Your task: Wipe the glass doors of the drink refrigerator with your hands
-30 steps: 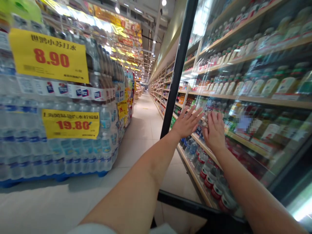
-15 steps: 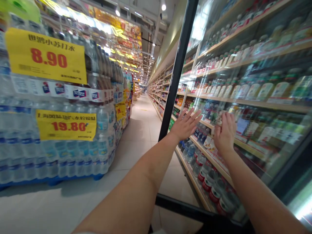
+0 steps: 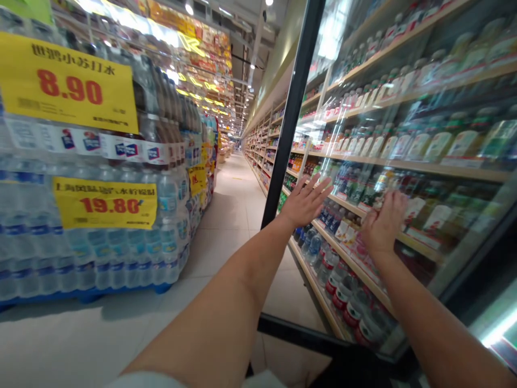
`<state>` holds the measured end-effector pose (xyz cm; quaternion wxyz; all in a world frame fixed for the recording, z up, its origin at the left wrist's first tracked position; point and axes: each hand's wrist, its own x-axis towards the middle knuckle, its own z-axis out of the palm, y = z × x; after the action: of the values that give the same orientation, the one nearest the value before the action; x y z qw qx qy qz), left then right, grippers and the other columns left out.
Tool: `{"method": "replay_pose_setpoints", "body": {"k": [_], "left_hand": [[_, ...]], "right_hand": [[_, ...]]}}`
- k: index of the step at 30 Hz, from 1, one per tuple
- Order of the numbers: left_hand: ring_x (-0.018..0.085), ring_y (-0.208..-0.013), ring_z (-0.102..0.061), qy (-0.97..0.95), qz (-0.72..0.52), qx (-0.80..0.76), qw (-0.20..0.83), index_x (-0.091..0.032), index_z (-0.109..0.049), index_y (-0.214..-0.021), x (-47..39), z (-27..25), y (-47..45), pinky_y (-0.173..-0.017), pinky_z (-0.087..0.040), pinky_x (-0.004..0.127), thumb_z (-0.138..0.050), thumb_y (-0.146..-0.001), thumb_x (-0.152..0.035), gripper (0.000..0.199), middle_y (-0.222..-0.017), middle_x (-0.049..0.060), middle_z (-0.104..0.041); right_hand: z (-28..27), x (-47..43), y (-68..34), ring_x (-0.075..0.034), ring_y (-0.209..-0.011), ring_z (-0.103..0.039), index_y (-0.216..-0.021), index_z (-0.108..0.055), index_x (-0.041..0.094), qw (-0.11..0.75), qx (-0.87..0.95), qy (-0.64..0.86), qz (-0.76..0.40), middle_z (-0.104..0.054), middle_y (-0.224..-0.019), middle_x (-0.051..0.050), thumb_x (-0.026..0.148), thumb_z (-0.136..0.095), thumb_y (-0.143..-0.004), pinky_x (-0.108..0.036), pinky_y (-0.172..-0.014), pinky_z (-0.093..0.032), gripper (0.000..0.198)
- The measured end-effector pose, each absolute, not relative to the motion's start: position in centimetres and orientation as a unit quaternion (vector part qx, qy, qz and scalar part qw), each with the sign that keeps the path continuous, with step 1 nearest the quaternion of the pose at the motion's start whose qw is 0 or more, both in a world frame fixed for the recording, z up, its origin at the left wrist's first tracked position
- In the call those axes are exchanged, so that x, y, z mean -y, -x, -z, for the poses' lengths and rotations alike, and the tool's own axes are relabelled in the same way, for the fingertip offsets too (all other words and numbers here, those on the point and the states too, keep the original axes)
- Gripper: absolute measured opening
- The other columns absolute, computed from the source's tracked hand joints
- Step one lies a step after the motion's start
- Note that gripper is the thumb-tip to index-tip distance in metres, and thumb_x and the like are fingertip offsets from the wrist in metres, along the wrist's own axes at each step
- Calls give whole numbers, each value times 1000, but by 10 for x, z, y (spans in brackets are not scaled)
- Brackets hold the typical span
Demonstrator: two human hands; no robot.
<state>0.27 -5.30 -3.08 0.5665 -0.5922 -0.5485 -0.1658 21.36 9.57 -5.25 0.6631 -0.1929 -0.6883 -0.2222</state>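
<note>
A glass door point(image 3: 291, 116) in a black frame stands in front of me, with drink shelves showing through it. My left hand point(image 3: 306, 202) lies against the glass near the frame, fingers spread and holding nothing. Farther right, my right hand point(image 3: 383, 223) presses a crumpled pale cloth point(image 3: 378, 201) to the pane. Only the cloth's left edge shows past the fingers; the rest is hidden under the hand, which is slightly blurred.
Shrink-wrapped bottle packs point(image 3: 117, 242) are stacked at the left, carrying yellow price signs point(image 3: 105, 203). A tiled aisle point(image 3: 232, 210) runs away between that stack and the long shelving. Rows of bottles point(image 3: 355, 312) line the shelves behind the glass.
My right hand has slid to the right across the glass with the cloth. The left hand stays nearly in place, fingers still spread. The view has shifted slightly.
</note>
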Motion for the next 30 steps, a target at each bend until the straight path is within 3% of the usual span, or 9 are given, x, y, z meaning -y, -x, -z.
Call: {"method": "replay_pose_setpoints", "body": {"k": [5, 11, 16, 21, 26, 30], "left_hand": [[31, -155, -14, 584, 165, 548, 576, -19, -27, -159, 54, 30, -3, -126, -15, 54, -44, -101, -38, 63, -167, 5, -20], [30, -155, -14, 578, 158, 550, 582, -20, -27, -159, 55, 31, -4, -127, -14, 53, -41, -102, -38, 62, -167, 3, -20], [31, -155, -11, 576, 154, 554, 581, -19, -24, -160, 53, 31, -3, -127, -14, 54, -41, -101, -40, 65, -167, 4, -18], [30, -155, -12, 584, 158, 552, 574, -19, -23, -160, 52, 31, -3, -127, -14, 53, -39, -101, -38, 64, -167, 3, -19], [31, -155, -14, 584, 164, 547, 577, -18, -25, -160, 52, 31, -2, -127, -14, 54, -41, -101, -38, 63, -167, 4, -19], [30, -155, -14, 580, 169, 542, 584, -20, -26, -160, 51, 32, -1, -127, -14, 53, -44, -100, -37, 64, -167, 3, -19]], "right_hand": [[51, -70, -193, -31, -152, -28, -158, -31, 17, 532, 792, 113, 277, -41, -158, -15, 24, -41, -98, -55, -120, -30, 61], [55, -67, -176, -34, -153, -24, -159, -26, 14, 624, 734, 138, 232, -37, -160, -17, 23, -40, -98, -60, -120, -28, 64], [56, -67, -172, -32, -154, -22, -161, -22, 17, 556, 776, 93, 281, -38, -160, -15, 21, -43, -97, -58, -121, -28, 67], [48, -76, -181, -34, -153, -22, -160, -24, 11, 654, 696, 169, 245, -34, -161, -20, 21, -41, -96, -61, -120, -27, 66], [55, -72, -184, -29, -152, -27, -159, -27, 17, 542, 776, 104, 306, -43, -157, -14, 20, -43, -96, -53, -121, -30, 65], [58, -72, -183, -32, -153, -25, -160, -24, 14, 619, 717, 170, 272, -39, -158, -18, 21, -43, -96, -58, -120, -28, 67]]}}
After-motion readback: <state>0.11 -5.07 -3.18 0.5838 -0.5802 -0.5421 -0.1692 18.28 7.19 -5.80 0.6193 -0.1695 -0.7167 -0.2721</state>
